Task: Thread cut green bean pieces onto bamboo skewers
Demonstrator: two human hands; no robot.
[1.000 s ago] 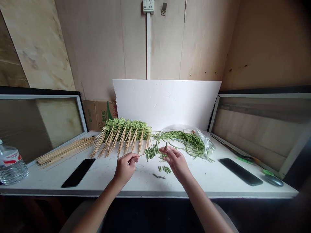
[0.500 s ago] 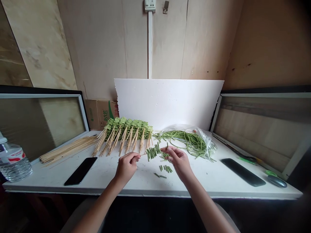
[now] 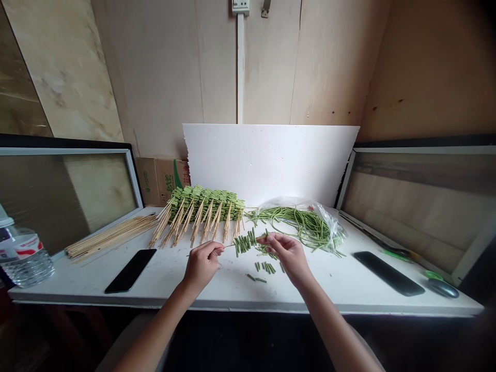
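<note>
My left hand [image 3: 203, 262] is closed on the bare end of a thin wooden skewer. Cut green bean pieces [image 3: 245, 243] are threaded side by side on that skewer, between my hands. At its other end, my right hand [image 3: 285, 253] pinches a short green bean piece [image 3: 266, 233] between thumb and fingers. Below, several loose cut pieces [image 3: 268, 267] lie on the white table [image 3: 232, 297]. Behind my left hand is a stack of filled bean skewers [image 3: 205, 203], sticks pointing towards me. Long uncut beans [image 3: 298, 221] lie in a clear plastic bag behind my right hand.
Bare skewers [image 3: 112, 233] lie at the left, beside a black phone [image 3: 130, 270] and a water bottle [image 3: 24, 253]. To the right are a dark flat object [image 3: 388, 273], a mouse [image 3: 443, 288] and green-handled scissors. A white board [image 3: 271, 160] stands behind.
The view has shifted slightly. Both hands keep nearly the same position and hold; another loose bean piece now shows beside my right hand.
</note>
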